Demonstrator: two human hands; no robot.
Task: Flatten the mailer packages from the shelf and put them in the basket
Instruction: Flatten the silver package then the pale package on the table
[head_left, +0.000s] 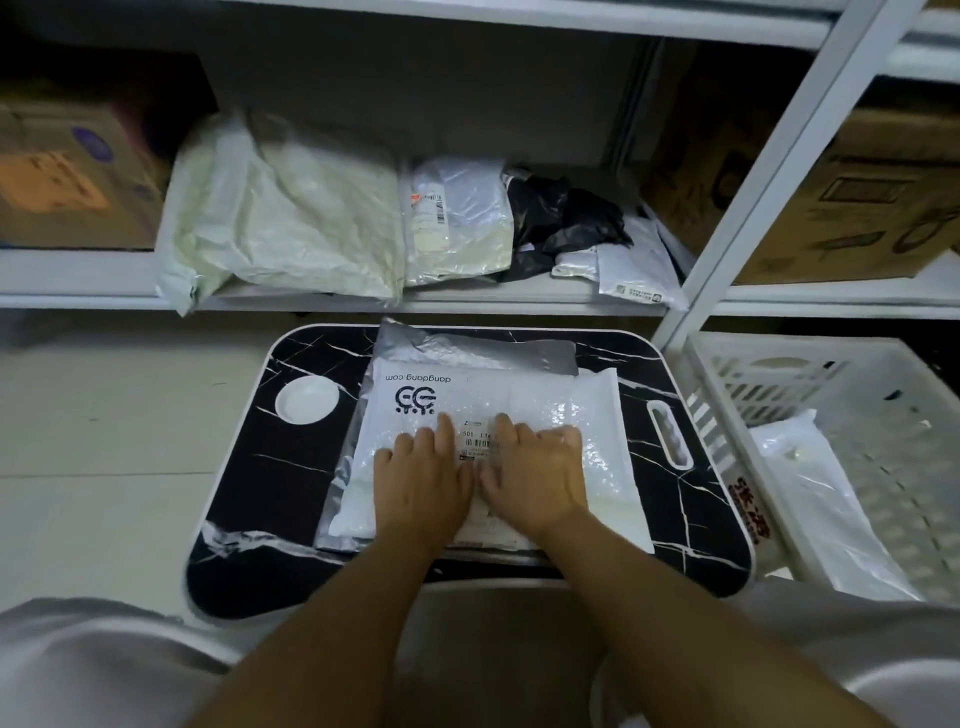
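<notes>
1. Your left hand and right hand are lying side by side, thumbs almost touching, both palms down with fingers straight and slightly spread; neither is gripping anything.
2. Directly under both palms, you are pressing on a white bubble mailer printed with "dangdang.com"; its barcode label is showing between your index fingers.
3. Beneath that mailer, a grey mailer is sticking out beyond your fingertips and off to the left of your left hand.
4. Both are lying on a black marble-patterned lap tray, which is spreading out to either side of your hands.
5. To the right of your right hand, a white slatted basket is holding one white mailer lying flat.
6. Beyond your fingertips, the white shelf is carrying a large crumpled pale mailer, a silvery one, a black bag and small white mailers, with cardboard boxes at both ends.
</notes>
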